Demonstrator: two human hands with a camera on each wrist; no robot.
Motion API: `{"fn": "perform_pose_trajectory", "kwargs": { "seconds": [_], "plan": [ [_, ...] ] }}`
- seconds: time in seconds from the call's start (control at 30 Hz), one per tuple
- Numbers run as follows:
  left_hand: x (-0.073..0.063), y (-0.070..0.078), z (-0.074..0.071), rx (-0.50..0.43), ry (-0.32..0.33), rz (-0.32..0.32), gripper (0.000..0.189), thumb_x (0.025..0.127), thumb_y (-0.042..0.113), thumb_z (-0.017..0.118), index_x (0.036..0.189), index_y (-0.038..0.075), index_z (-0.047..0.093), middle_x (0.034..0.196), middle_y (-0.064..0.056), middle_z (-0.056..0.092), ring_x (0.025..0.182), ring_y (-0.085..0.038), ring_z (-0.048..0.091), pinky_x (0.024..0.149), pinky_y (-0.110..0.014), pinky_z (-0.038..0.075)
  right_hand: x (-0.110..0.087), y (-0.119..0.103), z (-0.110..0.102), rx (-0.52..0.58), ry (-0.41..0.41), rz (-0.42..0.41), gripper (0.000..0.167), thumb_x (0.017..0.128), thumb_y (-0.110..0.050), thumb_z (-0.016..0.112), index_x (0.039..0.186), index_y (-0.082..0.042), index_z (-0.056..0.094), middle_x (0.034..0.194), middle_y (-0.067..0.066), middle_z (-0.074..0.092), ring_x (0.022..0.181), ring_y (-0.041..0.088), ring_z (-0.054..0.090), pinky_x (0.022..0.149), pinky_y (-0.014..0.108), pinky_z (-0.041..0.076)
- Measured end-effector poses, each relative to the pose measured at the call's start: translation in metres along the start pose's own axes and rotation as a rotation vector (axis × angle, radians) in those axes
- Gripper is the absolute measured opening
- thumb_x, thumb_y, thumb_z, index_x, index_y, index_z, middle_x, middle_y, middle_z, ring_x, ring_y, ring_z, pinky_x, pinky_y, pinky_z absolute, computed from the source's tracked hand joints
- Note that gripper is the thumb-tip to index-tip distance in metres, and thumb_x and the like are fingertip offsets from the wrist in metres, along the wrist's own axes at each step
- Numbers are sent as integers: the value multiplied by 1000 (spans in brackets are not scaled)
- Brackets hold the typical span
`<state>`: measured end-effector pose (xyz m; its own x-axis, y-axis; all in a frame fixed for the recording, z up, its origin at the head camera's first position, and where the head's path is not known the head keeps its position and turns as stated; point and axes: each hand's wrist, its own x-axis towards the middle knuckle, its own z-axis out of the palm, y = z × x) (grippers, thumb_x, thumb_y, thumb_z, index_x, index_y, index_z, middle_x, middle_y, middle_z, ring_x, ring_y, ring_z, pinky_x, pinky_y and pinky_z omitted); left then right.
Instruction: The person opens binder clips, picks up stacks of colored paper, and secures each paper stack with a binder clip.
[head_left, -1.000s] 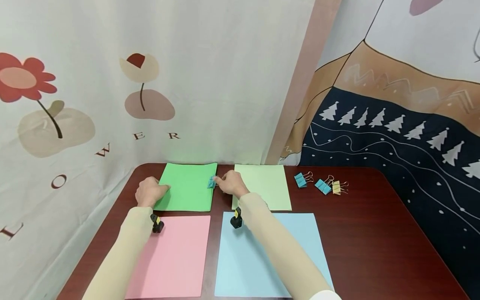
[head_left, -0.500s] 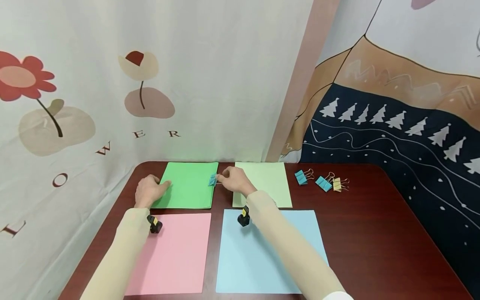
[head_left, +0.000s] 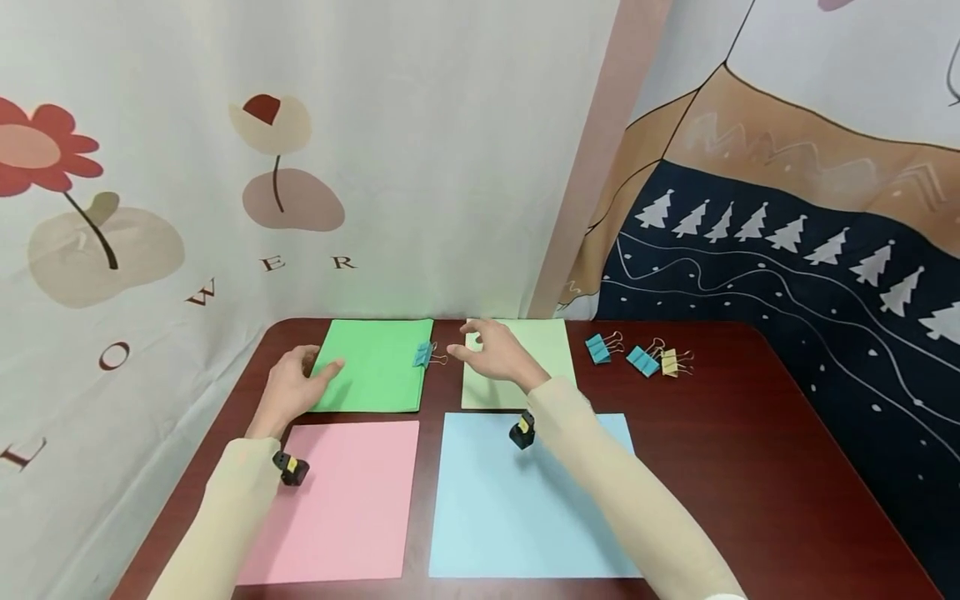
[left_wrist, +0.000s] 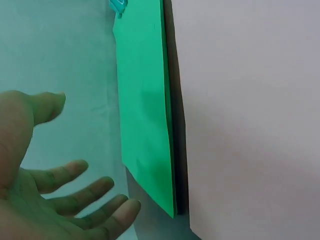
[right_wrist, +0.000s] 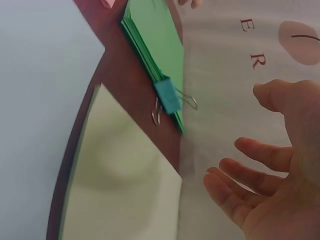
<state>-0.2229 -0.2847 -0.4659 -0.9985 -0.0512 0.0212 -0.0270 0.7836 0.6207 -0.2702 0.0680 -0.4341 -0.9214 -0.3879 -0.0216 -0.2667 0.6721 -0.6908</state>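
A stack of green paper [head_left: 367,371] lies at the back left of the table, with a blue binder clip [head_left: 423,354] biting its right edge. In the right wrist view the clip [right_wrist: 167,95] spans several sheets, its wire handles spread to both sides. My left hand [head_left: 291,387] is at the stack's left edge, fingers relaxed and apart, holding nothing. My right hand [head_left: 495,350] hovers over the pale green paper [head_left: 551,367], thumb and fingers parted, a short gap from the clip's handles.
Pink paper [head_left: 345,500] lies front left and light blue paper [head_left: 517,517] front centre. To the back right sit two blue binder clips [head_left: 598,348] and a yellow binder clip [head_left: 672,362]. A printed curtain [head_left: 420,167] hangs right behind the table [head_left: 750,467].
My right hand has let go of the blue binder clip and drawn back to the right; the clip stays on the green stack. My left hand has loosened and shifted slightly left.
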Motion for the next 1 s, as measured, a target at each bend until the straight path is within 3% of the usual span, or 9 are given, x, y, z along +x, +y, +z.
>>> {"fn": "perform_pose_trajectory", "kwargs": {
  "seconds": [0.17,0.5,0.83,1.0],
  "plan": [
    [-11,1,-4,13,-17,59,86,100,60,53,155,-4,34,154,-34,38,142,-53,35,108,-70,34,-11,8,-15,-54,20,-11,59,99,-45,64,146,-11,54,153,10,50,135,32,54,108,49,48],
    [-47,-2,-10,42,-101,80,91,98,57,62,158,-1,28,160,-32,31,147,-54,24,109,-73,29,-34,35,-42,-113,33,-6,64,99,-47,64,150,-10,49,156,13,45,145,33,43,117,56,39],
    [-81,-8,-10,64,-174,149,85,93,41,75,155,0,34,160,-34,27,148,-56,18,108,-77,27,-50,65,-62,-138,73,54,68,98,-47,64,152,-9,47,164,15,35,154,39,27,120,64,28],
    [-95,-8,-7,48,-205,161,86,88,38,79,154,0,38,162,-32,27,150,-56,15,109,-79,24,-57,82,-73,-167,94,73,69,98,-45,65,152,-7,46,165,18,33,153,40,29,120,64,29]
  ]
}}
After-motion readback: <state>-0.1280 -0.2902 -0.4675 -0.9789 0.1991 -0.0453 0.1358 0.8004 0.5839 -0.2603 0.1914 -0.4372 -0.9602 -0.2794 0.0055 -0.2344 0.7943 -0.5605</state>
